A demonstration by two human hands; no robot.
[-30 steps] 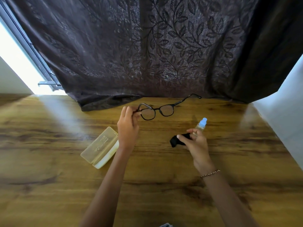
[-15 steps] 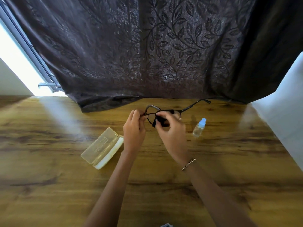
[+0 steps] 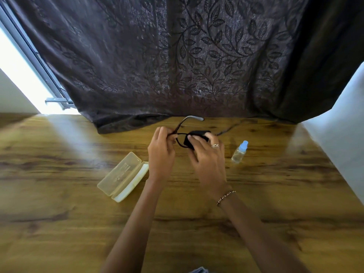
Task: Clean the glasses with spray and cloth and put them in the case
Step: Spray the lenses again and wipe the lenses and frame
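the glasses (image 3: 179, 143) are being held up over the wooden table (image 3: 275, 194), front running from 9 o'clock to 3 o'clock. both temples are unfolded and pointing away toward the dark leaf-patterned curtain (image 3: 177, 56), at roughly 1 and 2 o'clock. the frame is looking thin and dark, with one rounded rim showing between the hands.

the left hand (image 3: 160, 154) is pinching the frame's 9 o'clock end with curled fingertips, just where the temple is starting. the right hand (image 3: 206, 158) is curling around a black cloth (image 3: 197, 134) and pressing it over the lens just at 3 o'clock of that pinch, hiding most of the front.

the pale case (image 3: 122, 176) is lying open on the table at 8 o'clock from the left hand, and the small spray bottle (image 3: 239, 152) is standing at 3 o'clock from the right hand.
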